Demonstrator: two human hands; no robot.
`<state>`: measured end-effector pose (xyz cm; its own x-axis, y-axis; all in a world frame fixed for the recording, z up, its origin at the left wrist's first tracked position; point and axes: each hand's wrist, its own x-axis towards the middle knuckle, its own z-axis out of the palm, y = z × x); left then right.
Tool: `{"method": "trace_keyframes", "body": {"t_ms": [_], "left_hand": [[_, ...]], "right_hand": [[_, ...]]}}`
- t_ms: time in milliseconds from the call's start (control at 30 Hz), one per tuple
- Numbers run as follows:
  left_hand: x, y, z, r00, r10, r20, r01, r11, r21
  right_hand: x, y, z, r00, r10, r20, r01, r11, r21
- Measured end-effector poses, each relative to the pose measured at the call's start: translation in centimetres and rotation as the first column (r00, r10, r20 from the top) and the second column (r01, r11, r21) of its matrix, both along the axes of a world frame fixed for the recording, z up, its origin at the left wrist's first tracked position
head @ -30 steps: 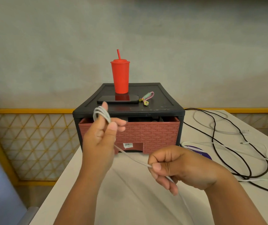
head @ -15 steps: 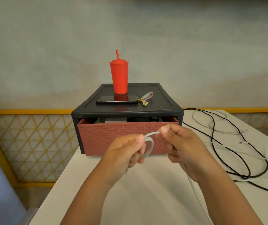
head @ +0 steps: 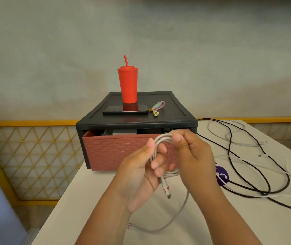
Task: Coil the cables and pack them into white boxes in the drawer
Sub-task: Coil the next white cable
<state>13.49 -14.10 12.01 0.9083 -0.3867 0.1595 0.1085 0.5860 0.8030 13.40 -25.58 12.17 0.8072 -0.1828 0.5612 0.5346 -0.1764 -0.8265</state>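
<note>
My left hand (head: pixel 142 175) grips a small coil of white cable (head: pixel 162 140) in front of the red brick-patterned drawer (head: pixel 120 152). A plug with red marking hangs below the coil. My right hand (head: pixel 192 156) pinches the top of the loop between thumb and fingers. The loose tail of this cable (head: pixel 178 214) curves down onto the white table (head: pixel 91 200). The drawer is pulled out slightly from its black cabinet (head: pixel 174 119); grey shapes show in the gap, and I cannot tell what they are.
A red cup with a straw (head: pixel 128 85), a black phone (head: pixel 125 110) and a small keyring (head: pixel 157 108) lie on the cabinet top. A black cable (head: pixel 264 174) and white cables (head: pixel 257 144) sprawl over the table at right, beside a purple sticker (head: pixel 222 175). A yellow lattice railing (head: pixel 30 156) stands left.
Both hands came together in front of the drawer. My right hand brought another turn of cable up onto the coil, and the left hand dropped lower with it. The plug end now hangs below.
</note>
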Motion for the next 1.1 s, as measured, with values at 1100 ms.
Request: {"method": "trace_keyframes", "body": {"t_ms": [1100], "left_hand": [[-0.8, 1.2, 0.9, 0.878, 0.072, 0.473, -0.411, 0.619, 0.669]], "right_hand": [[0.3, -1.1, 0.4, 0.966, -0.258, 0.006, 0.254, 0.956, 0.148]]}}
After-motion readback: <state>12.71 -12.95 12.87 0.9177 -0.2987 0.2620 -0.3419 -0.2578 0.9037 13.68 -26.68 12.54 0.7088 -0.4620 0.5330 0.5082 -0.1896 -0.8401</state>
